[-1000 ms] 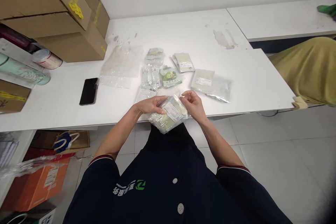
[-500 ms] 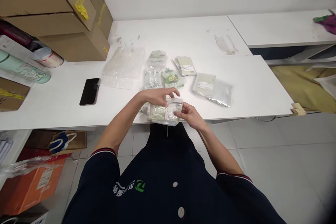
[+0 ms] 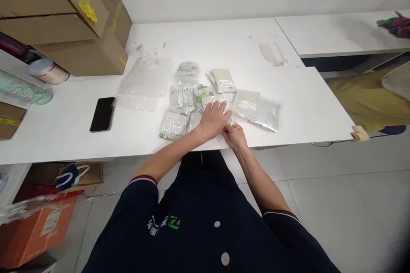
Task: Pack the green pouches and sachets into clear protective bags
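Observation:
My left hand (image 3: 214,118) lies across a clear plastic pouch (image 3: 218,100), its fingers stretched out over the pouch's top. With fingertips pinched together, my right hand (image 3: 235,135) grips the near right edge of the same pouch. Much of the pouch is hidden under my left hand. Just left of it are a clear pack of small vials (image 3: 182,95) and a crinkled clear packet (image 3: 174,123). A green printed pouch (image 3: 201,91) sits partly behind my left fingers. Right of my hands lie a pale green labelled packet (image 3: 247,101) and a silver pouch (image 3: 268,114).
More pale green packets (image 3: 223,80) and a small clear packet (image 3: 187,70) lie farther back. Left are flat plastic bags (image 3: 145,79), a phone (image 3: 102,114), a bottle (image 3: 25,88) and stacked cardboard boxes (image 3: 92,57). The white table's (image 3: 304,111) front edge runs close to my body.
Both hands have moved the pouch from the table's front edge farther onto the table and slightly right. My left hand now covers it, and the crinkled packet at left is uncovered.

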`<state>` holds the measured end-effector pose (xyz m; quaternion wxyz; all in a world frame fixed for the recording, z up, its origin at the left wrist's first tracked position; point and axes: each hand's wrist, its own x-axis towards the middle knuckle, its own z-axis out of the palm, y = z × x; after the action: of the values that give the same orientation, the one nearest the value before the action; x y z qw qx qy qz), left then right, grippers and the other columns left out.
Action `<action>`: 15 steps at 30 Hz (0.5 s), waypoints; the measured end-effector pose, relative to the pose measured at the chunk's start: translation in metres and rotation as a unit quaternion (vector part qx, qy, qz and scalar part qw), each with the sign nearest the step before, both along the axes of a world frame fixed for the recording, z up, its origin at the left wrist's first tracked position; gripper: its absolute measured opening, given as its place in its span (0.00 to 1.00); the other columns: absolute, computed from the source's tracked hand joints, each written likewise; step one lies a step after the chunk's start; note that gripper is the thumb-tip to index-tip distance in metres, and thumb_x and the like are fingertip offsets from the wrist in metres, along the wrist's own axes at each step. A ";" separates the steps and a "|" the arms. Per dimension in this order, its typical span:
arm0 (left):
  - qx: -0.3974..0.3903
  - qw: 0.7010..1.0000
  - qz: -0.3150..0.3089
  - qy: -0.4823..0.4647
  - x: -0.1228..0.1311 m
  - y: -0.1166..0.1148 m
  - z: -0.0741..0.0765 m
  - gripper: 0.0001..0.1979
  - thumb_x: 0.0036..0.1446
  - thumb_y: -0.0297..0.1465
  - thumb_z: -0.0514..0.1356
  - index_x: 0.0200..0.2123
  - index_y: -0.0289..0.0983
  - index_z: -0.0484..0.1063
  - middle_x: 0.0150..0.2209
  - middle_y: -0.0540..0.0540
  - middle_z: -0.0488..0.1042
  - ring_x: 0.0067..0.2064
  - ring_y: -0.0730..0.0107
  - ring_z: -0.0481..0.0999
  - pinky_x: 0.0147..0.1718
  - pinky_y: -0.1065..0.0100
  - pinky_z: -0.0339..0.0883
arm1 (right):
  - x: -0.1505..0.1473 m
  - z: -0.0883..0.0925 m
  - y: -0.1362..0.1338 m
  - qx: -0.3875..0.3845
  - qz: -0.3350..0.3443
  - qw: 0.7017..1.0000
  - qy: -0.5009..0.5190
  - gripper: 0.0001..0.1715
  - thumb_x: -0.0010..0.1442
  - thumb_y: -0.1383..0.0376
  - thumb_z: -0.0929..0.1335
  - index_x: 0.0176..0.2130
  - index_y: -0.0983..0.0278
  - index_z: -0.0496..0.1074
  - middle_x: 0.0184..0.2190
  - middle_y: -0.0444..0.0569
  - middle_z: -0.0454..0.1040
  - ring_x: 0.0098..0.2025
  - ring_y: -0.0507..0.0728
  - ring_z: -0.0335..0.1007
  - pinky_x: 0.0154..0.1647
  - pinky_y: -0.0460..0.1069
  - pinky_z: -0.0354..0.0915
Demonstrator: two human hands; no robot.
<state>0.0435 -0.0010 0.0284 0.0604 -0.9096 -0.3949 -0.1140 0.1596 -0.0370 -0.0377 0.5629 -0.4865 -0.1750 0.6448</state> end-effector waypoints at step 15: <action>0.062 0.997 -0.046 0.003 -0.038 -0.022 -0.071 0.19 0.67 0.18 0.45 0.54 0.21 0.70 0.54 0.29 0.75 0.56 0.58 0.77 0.56 0.58 0.73 | 0.027 0.022 -0.008 -0.068 0.179 0.918 -0.348 0.20 0.59 0.53 0.71 0.25 0.64 0.69 0.22 0.48 0.74 0.26 0.55 0.72 0.35 0.51 0.72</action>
<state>0.0055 -0.0230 -0.0425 0.1126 -0.9215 -0.3448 -0.1384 0.1870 -0.0454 -0.0159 0.3070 -0.6778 -0.3998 0.5353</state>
